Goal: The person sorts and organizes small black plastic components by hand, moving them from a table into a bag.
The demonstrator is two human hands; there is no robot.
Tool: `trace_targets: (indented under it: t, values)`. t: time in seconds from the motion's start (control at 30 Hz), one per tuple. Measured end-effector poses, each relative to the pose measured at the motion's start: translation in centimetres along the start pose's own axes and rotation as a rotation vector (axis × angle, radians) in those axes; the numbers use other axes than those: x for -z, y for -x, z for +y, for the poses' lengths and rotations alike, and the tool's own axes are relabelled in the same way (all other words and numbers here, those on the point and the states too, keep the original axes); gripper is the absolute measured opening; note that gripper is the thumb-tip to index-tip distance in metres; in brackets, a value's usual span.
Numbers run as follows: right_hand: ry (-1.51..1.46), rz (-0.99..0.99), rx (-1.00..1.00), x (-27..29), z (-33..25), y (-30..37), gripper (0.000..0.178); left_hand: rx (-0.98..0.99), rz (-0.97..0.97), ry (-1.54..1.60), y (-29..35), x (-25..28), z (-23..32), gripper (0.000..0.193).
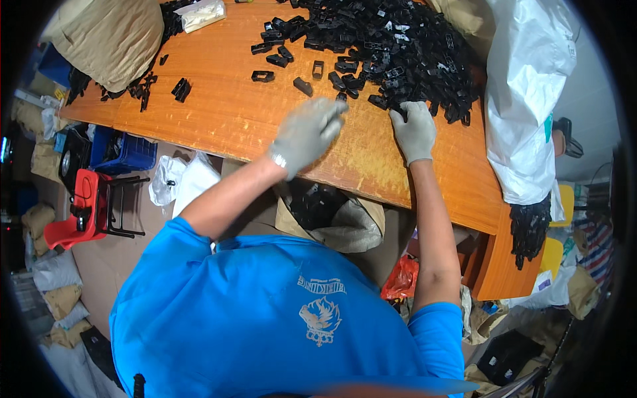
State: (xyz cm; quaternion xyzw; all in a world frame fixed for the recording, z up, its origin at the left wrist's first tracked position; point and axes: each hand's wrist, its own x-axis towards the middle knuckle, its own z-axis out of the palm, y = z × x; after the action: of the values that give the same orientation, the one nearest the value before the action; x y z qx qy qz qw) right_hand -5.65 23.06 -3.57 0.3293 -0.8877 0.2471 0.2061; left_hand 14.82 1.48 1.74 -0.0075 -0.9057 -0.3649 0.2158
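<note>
A large heap of small black plastic buckle pieces (398,46) covers the far part of an orange wooden table (219,113). Loose pieces (263,76) lie scattered at its near edge. My left hand (306,132), in a grey glove, reaches over the table with its fingers curled together on one small black piece (342,97). My right hand (415,129), also gloved, lies flat at the heap's near edge, fingertips touching the pieces there. Both forearms come up from my blue shirt.
A tall white sack (531,99) leans at the table's right end, with black pieces (529,229) spilling below it. A tan sack (109,40) sits at the far left. Under the table is an open bag of black pieces (325,209). A red chair (86,205) and a blue crate (133,154) stand left.
</note>
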Motion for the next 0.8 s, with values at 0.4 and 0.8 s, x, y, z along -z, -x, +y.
trace_targets:
  t: [0.4, 0.8]
  values:
    - [-0.023, -0.012, 0.037, 1.8, -2.9, 2.3, 0.022, 0.378, -0.127, -0.493, -5.2, -2.0, -1.3, 0.029]
    - [-0.12, -0.327, -0.143, 5.0, -5.9, 4.6, 0.028, -0.104, -0.132, -0.252, -0.5, -3.5, -1.5, 0.012]
